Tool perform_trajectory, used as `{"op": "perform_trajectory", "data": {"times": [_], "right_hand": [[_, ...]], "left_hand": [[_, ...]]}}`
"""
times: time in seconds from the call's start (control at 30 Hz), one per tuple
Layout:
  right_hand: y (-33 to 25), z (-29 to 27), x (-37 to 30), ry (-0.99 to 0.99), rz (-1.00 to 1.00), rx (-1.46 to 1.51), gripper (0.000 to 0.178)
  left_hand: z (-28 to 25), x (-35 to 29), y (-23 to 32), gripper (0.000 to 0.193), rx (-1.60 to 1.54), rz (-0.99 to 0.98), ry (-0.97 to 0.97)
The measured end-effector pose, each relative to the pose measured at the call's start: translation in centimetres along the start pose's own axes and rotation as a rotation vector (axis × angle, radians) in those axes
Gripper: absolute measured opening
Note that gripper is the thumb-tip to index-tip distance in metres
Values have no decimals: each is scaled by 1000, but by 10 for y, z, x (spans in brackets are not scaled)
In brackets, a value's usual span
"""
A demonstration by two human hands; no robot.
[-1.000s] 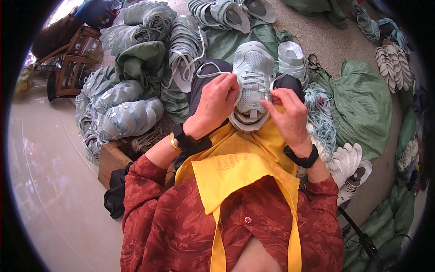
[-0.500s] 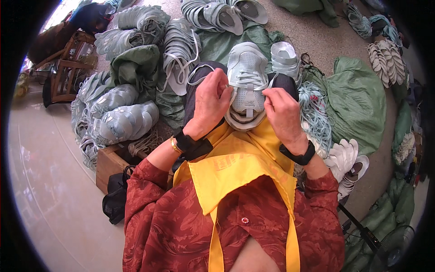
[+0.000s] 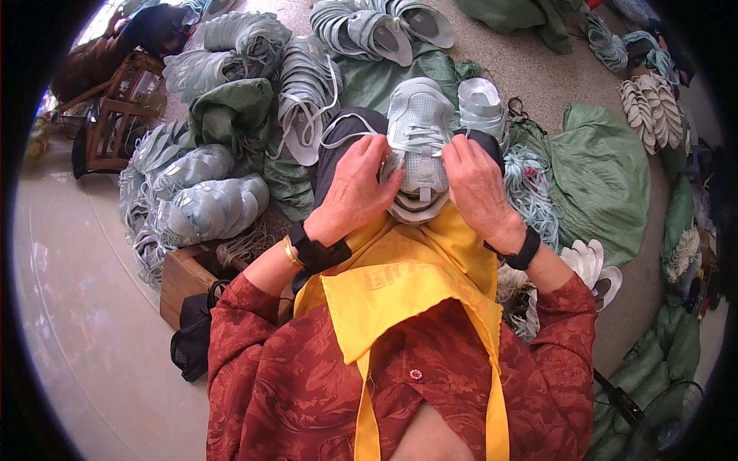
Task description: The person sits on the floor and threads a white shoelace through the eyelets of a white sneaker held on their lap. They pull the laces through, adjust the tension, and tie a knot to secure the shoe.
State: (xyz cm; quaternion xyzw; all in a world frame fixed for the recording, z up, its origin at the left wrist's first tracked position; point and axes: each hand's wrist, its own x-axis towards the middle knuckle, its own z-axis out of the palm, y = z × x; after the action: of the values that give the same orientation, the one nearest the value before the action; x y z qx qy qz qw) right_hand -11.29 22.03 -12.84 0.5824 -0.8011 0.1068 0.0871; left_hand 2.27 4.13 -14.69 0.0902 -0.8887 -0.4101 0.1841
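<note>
A pale grey-green shoe upper [image 3: 420, 115], partly laced, lies across my lap with its toe pointing away from me. My left hand [image 3: 355, 184] pinches its left edge near the eyelets between thumb and fingers. A loose loop of pale shoelace [image 3: 338, 125] curves over my left knee toward that hand. At the opposite edge, my right hand [image 3: 480, 188] has its fingers closed by the crossed lacing, where a lace enters them; the fingertips hide the end. Below the hands, the shoe's heel opening rests against my yellow apron [image 3: 407, 273].
Stacked pale shoe uppers [image 3: 207, 211] lie to the left, above a wooden box [image 3: 181, 284]. More stacked uppers [image 3: 361, 34] stand ahead. On the right are bundled laces [image 3: 530, 184], a green sack [image 3: 603, 184] and off-white uppers [image 3: 653, 111]. A wooden chair [image 3: 115, 127] stands far left.
My left hand has come down against the shoe's left edge, where before it held a lace up beside it. My right hand has moved slightly inward and up over the right edge.
</note>
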Motion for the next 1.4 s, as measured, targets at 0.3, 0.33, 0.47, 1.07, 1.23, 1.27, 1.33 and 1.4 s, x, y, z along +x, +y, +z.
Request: {"op": "perform_trajectory", "data": {"times": [0.3,0.33,0.47,1.07,1.23,1.27,1.33,1.4], "right_hand": [[-23,-7,-2,66,108,617,13],[-26,-5,1,75,111,631,12],[-31,6,15,70,142,674,9],[5,-80,-11,-249,366,1060,8],[0,-66,-12,-152,306,1162,6],[0,-66,-10,-172,323,1169,6],[0,-66,-6,-218,354,1178,5],[0,-55,-11,-113,351,1408,4]], "left_hand": [[12,-8,0,20,204,94,-4],[11,-8,1,20,213,99,-16],[13,-9,-2,20,177,103,13],[-7,13,13,16,-75,103,47],[-6,39,28,21,-330,159,-337],[-6,41,27,21,-333,165,-399],[-2,46,20,21,-342,176,-519],[3,46,17,14,-359,179,-446]]}}
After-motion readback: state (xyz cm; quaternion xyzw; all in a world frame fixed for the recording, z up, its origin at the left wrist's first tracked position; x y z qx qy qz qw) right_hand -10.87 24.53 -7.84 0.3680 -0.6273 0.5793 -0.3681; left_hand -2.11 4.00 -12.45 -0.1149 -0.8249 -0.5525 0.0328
